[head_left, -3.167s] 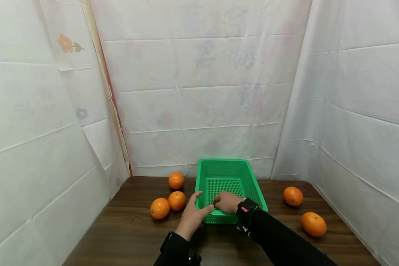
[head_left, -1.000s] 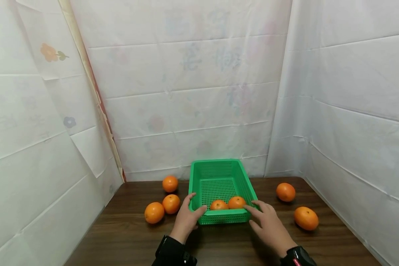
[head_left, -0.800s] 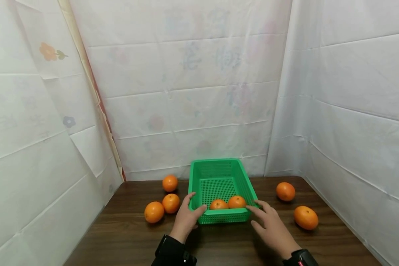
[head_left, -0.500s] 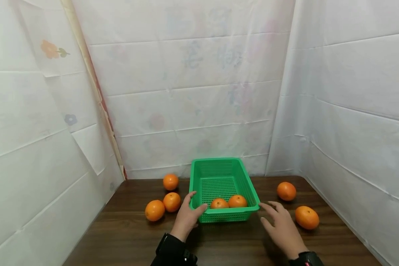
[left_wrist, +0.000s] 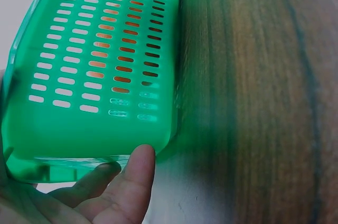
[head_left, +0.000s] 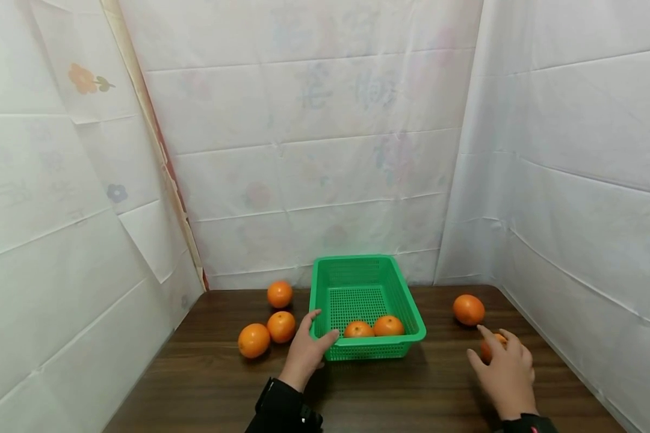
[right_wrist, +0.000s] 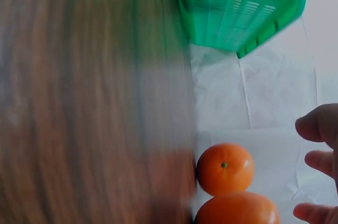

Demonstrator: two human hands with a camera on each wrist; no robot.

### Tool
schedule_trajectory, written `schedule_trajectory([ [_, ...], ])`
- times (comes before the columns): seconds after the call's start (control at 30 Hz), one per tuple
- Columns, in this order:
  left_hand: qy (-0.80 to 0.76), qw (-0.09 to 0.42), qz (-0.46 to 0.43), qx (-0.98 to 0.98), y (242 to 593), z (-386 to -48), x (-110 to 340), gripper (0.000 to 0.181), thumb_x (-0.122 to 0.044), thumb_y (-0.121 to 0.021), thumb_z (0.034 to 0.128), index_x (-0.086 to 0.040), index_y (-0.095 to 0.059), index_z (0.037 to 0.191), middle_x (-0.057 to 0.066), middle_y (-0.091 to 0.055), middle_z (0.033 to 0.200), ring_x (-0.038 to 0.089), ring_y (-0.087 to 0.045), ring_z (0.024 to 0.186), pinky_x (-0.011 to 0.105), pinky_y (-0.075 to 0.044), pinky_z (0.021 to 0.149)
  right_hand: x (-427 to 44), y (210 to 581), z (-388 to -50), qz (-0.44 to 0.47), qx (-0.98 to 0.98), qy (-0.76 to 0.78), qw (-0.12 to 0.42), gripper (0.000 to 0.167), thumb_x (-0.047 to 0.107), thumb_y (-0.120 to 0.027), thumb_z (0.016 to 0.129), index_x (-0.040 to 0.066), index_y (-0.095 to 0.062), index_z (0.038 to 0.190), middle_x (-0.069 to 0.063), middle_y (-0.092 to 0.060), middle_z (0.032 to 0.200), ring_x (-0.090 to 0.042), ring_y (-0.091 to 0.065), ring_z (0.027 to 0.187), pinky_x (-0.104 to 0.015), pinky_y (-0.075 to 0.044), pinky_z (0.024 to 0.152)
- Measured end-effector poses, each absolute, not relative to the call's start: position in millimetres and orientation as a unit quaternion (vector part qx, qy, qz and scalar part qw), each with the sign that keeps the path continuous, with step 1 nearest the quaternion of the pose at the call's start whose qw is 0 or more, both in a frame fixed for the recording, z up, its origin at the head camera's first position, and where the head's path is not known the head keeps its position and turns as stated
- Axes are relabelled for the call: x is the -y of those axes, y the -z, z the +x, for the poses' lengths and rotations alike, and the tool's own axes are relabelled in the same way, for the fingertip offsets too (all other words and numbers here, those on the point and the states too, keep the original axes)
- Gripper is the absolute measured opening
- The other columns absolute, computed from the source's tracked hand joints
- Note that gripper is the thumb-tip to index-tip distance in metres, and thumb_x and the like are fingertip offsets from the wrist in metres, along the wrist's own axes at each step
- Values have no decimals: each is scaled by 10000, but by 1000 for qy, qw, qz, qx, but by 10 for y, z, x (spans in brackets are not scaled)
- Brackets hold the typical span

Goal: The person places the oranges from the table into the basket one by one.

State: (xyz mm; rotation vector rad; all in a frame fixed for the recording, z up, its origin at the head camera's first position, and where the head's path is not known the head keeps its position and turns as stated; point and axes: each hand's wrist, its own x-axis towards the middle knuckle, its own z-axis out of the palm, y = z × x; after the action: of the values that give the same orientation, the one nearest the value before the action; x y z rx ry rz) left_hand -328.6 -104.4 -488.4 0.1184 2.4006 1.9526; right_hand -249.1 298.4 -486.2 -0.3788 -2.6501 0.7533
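Note:
A green basket (head_left: 418, 325) stands mid-table with two oranges (head_left: 359, 329) (head_left: 389, 325) lying inside its near end. My left hand (head_left: 303, 355) holds its near left corner, thumb on the rim; the left wrist view shows the fingers of this left hand (left_wrist: 124, 192) bent at the corner of the basket (left_wrist: 79, 139). At the right, my right hand (head_left: 506, 376) hovers with spread fingers above an orange (head_left: 486, 352), partly hiding it. In the right wrist view, a gap separates the right hand's fingers (right_wrist: 322, 163) from the near orange (right_wrist: 237, 211).
Another orange (head_left: 468, 310) sits farther back on the right of the brown table (head_left: 206, 385). Left of the basket are three oranges (head_left: 254, 340) (head_left: 281, 326) (head_left: 279, 294). White sheeting (head_left: 325, 168) surrounds the table at the back and sides.
Two oranges now lie in the basket, where none showed in the oldest frame. My right hand has moved from the basket rightward to the near right orange. My left hand stays at the corner.

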Motion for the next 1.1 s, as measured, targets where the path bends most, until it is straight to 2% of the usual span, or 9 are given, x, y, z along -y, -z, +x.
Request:
schedule_trajectory([
  [0.13,-631,22,37,-775,4881,-3282,1045,976,-641,-806,879,-278,-342,1657,302,-299,1692,367,-616,1203,426,-572,696,-3080,4874,-2522,-156,933,-282,160,725,415,-668,1019,141,-409,1638,-385,-155,1651,-704,-170,1439,-850,-255,1026],
  [0.33,-633,29,36,-773,4878,-3277,1049,984,-643,-806,877,-281,-333,1661,298,-295,1695,348,-625,1164,431,-575,707,-3291,4921,-2607,-170,930,-304,115,832,527,-621,1027,159,-283,1693,-382,-25,1696,-720,-96,1458,-865,-216,1032],
  [0.47,-633,34,35,-772,4874,-3276,1051,1004,-661,-808,865,-285,-328,1663,298,-281,1701,360,-620,1181,426,-571,713,-3395,4949,-2628,-167,930,-321,69,857,529,-584,1037,134,-221,1706,-374,-4,1706,-737,-97,1444,-852,-234,1011],
  [0.57,-632,33,36,-773,4862,-3275,1052,1005,-664,-808,862,-285,-331,1662,300,-285,1698,365,-619,1188,428,-573,711,-3423,4956,-2632,-159,932,-321,55,828,491,-579,1041,110,-244,1696,-377,-66,1694,-734,-184,1401,-799,-312,966],
  [0.67,-630,27,36,-776,4847,-3275,1059,989,-658,-809,866,-285,-345,1655,299,-304,1690,360,-623,1175,437,-580,706,-3403,4943,-2644,-145,938,-306,67,760,395,-602,1034,82,-316,1666,-382,-174,1657,-715,-294,1353,-761,-382,923],
  [0.87,-629,21,36,-777,4832,-3276,1071,987,-655,-807,869,-273,-349,1655,303,-305,1689,368,-620,1188,446,-586,708,-3288,4895,-2660,-101,955,-264,93,651,260,-666,1002,46,-464,1583,-409,-325,1564,-721,-410,1286,-792,-441,968],
  [1.1,-630,26,32,-775,4838,-3279,1059,987,-663,-806,865,-286,-347,1654,306,-314,1682,360,-620,1172,436,-584,710,-3153,4864,-2649,-72,963,-247,83,620,269,-731,981,64,-538,1533,-393,-414,1489,-629,-575,1170,-702,-535,882],
])
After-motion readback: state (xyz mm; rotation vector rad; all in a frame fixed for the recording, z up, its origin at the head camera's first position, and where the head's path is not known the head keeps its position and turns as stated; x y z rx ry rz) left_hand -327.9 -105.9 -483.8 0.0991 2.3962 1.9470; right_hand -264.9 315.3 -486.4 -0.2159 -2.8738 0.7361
